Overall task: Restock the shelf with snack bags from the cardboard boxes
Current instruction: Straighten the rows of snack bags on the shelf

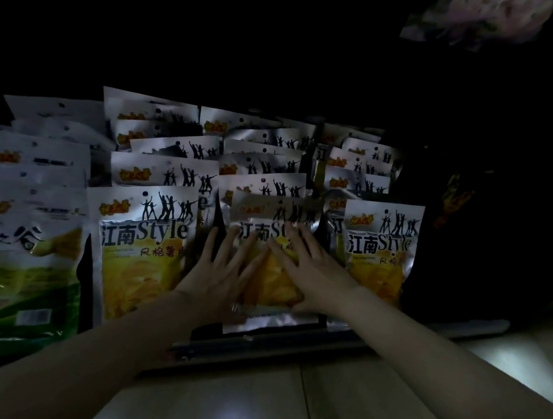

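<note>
My left hand [224, 272] and right hand [310, 267] lie flat on the middle silver-and-yellow chip bag [274, 267] at frame centre — more rows behind, green-and-white foil bags [19, 243] at left.

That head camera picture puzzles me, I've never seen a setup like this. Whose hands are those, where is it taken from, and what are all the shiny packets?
There is no machine here: a person wears one wide camera on the head, looking forward and down, so you see their own arms reaching out. The left hand and the right hand lie with fingers spread flat on the front yellow snack bag in the middle row, pressing it into place rather than gripping it. Around it stand rows of matching silver-and-yellow bags on a low shelf, with green bags at the far left. The pale tiled floor is below. The blurred thing at top right is too dark to identify.
</note>
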